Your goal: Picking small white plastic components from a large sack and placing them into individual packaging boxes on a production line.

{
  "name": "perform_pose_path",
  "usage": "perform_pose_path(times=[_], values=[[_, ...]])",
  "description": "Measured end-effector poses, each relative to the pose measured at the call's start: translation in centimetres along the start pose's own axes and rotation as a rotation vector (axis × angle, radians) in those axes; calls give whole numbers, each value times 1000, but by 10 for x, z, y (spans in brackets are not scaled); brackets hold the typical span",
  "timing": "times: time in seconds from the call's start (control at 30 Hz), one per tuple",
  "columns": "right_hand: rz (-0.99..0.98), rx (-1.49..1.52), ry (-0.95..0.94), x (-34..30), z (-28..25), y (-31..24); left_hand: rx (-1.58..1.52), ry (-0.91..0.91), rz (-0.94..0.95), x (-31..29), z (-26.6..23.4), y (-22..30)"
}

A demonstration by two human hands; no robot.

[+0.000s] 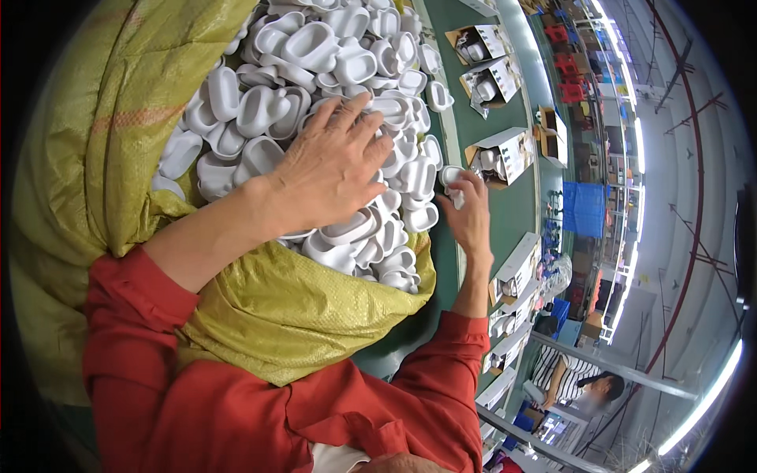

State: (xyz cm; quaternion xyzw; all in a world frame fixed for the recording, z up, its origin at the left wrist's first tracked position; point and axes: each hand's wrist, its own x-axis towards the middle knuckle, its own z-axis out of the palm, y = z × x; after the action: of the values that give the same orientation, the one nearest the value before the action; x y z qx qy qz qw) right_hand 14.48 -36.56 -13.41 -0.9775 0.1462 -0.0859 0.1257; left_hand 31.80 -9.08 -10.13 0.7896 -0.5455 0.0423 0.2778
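Inside a yellow woven sack (315,315) lies a heap of white oval plastic pieces (311,46), each with a hollow rim and a narrower end. My left hand (335,162) rests palm down on the heap with its fingers spread, and nothing shows in its grip. What lies under the palm is hidden. To the right of the sack, over the green belt, my right hand (471,209) pinches one white plastic piece (453,176) between thumb and fingers. That piece is close to an open carton (516,154) with white parts inside.
More open cartons (509,75) stand in a row along the green conveyor belt (445,31), several with white parts in them. A blue crate (583,209) and red stools (564,67) are beyond the belt. A person in a striped shirt (564,374) is at the lower right.
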Motion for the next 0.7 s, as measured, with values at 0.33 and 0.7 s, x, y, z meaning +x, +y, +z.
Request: perform_pose_path(times=[0.33, 0.7], values=[[-19, -77, 318, 79, 11, 78, -10, -1, 11, 1, -2, 2], [276, -239, 356, 136, 1, 134, -32, 26, 19, 5, 2, 3]])
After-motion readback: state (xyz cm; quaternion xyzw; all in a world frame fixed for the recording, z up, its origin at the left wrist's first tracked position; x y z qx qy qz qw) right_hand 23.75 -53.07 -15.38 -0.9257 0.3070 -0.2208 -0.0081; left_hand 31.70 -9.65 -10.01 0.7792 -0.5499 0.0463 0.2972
